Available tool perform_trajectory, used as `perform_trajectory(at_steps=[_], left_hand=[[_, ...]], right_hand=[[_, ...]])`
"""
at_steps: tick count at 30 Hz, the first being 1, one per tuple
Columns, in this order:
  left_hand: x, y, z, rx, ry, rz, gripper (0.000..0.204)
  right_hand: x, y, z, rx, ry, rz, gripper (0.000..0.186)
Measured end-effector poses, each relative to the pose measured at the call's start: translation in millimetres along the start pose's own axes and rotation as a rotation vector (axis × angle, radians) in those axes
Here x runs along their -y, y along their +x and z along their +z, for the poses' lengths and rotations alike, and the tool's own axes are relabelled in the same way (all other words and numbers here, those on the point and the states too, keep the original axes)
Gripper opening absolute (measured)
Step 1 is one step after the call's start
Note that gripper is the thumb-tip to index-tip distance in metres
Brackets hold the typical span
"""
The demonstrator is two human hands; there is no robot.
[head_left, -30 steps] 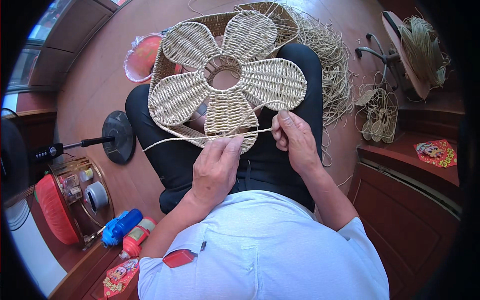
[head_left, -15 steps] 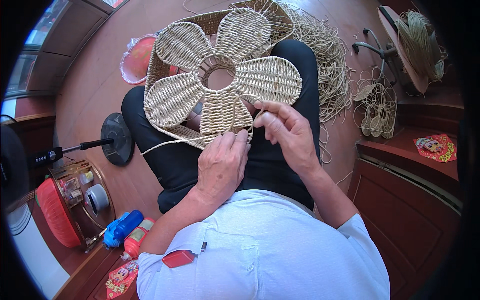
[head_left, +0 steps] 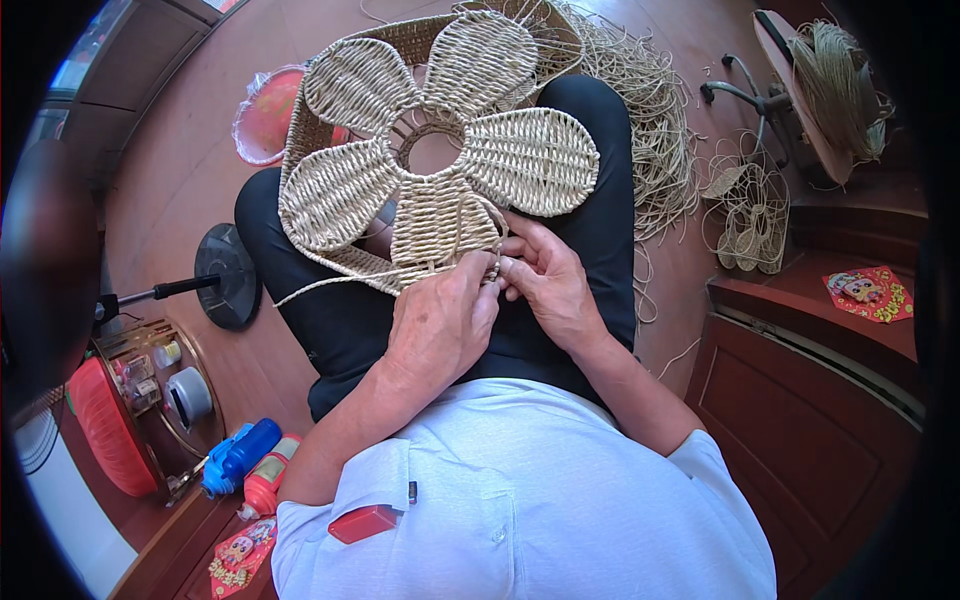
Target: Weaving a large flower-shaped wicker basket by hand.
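Observation:
A flower-shaped panel woven from straw cord (head_left: pixel 535 155), with several petals around an open centre ring, rests over my knees on a woven basket (head_left: pixel 297 130). At its nearest petal my left hand (head_left: pixel 440 318) is closed, fingertips pinching the lower right edge. My right hand (head_left: pixel 555 295) is closed too, its thumb and finger pinching a thin straw cord (head_left: pixel 497 218) that loops from the petal's right side. The fingertips of both hands meet there and hide the spot where the cord meets the edge. A loose cord end (head_left: pixel 318 286) sticks out to the left.
A heap of straw cord (head_left: pixel 645 150) lies on the floor at right. Beyond it stands a wheeled chair (head_left: pixel 815 100) with a cord bundle, near a wire-frame piece (head_left: pixel 750 225). At left are a red basin (head_left: pixel 270 115), a fan base (head_left: pixel 228 278) and bottles (head_left: pixel 250 455).
My right hand has moved down and left, bringing its fingers against my left fingertips. The cord loop has been drawn in closer to the petal. A dark blurred shape now shows at far left.

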State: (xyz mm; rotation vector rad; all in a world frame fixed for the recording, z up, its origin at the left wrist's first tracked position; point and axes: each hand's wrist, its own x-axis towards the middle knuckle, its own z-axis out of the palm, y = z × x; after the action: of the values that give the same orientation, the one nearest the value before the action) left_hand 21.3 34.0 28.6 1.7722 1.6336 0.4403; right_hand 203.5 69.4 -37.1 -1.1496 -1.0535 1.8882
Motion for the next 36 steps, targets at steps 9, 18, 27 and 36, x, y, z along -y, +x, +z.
perform_trajectory(at_steps=[9, 18, 27, 36], left_hand=[[10.1, -21.9, -4.4, -0.373, -0.152, 0.146, 0.018], [3.7, -4.2, 17.0, -0.430, 0.130, 0.365, 0.020], [3.7, 26.9, 40.6, -0.412, 0.411, 0.456, 0.008], [17.5, 20.6, 39.5, -0.459, 0.108, 0.512, 0.012]], right_hand=[[20.2, -7.1, -10.0, -0.047, 0.785, 0.321, 0.049], [58.5, -25.1, -60.3, 0.060, 0.880, 0.240, 0.063], [96.8, -49.3, -203.8, -0.549, 0.288, -0.105, 0.078], [144.6, -192.3, -620.1, -1.123, 0.412, -0.417, 0.017]])
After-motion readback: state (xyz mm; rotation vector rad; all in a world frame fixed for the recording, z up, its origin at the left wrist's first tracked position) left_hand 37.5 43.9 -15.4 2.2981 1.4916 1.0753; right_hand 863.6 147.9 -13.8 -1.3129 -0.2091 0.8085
